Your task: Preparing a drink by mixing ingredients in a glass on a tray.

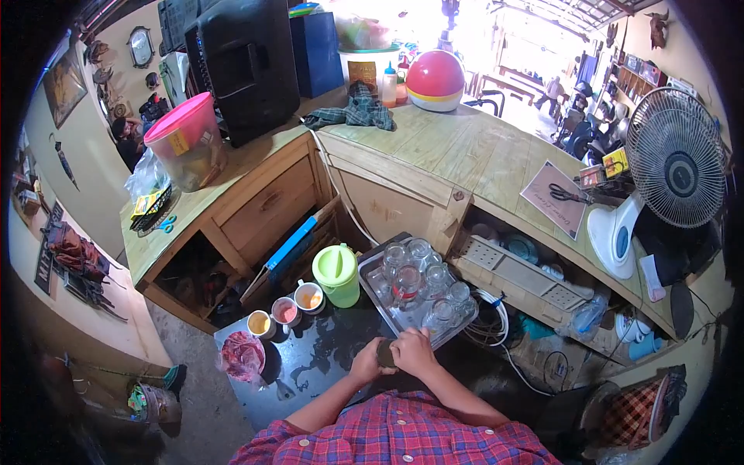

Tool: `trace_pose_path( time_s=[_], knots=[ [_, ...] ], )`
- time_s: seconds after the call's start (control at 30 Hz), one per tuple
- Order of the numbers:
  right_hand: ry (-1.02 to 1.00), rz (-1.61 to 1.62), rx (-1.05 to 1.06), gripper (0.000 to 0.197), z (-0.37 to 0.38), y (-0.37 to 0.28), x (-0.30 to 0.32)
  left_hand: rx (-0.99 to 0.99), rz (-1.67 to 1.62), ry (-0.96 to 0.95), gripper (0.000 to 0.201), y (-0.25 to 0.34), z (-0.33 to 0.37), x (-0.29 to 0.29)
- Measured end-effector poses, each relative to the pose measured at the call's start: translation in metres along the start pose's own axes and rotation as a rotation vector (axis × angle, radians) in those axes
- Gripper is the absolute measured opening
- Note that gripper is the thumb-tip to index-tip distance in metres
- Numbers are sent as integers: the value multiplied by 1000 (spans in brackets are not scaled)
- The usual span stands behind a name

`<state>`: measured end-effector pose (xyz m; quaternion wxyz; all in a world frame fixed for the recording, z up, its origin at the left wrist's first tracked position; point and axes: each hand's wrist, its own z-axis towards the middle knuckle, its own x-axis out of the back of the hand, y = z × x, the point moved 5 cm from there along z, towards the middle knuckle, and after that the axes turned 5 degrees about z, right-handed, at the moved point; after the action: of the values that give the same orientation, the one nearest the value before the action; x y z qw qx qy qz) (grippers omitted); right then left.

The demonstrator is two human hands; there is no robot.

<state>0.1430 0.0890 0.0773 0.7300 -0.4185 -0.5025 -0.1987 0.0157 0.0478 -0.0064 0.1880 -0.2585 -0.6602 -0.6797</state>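
My left hand (367,361) and my right hand (414,353) are together over the near edge of the dark table (325,353). Between them they grip a small, dark olive-brown round object (386,353); its kind is unclear. Just beyond my right hand lies a metal tray (453,335) with several clear glass mugs (408,280) on it. To its left stands a light-green lidded pitcher (336,275). Three white cups (286,311) with coloured contents line up left of the pitcher. A red-and-clear plastic bag (242,356) sits at the table's left end.
A wooden counter (434,151) curves behind the table, bearing a black speaker (242,70), a pink-lidded tub (186,147), a red ball-shaped container (435,80) and a fan (674,155). White cables (496,318) hang right of the tray. A bin (159,403) stands at left.
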Motion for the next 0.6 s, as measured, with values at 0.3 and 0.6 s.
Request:
trace_pose_path(
  time_s=[0.3,0.6],
  knots=[
    [129,193,69,14,0,3,-2,75,60,-51,88,2,0,-1],
    [231,146,32,12,0,-6,15,45,27,-38,89,-6,0,-4]
  ],
)
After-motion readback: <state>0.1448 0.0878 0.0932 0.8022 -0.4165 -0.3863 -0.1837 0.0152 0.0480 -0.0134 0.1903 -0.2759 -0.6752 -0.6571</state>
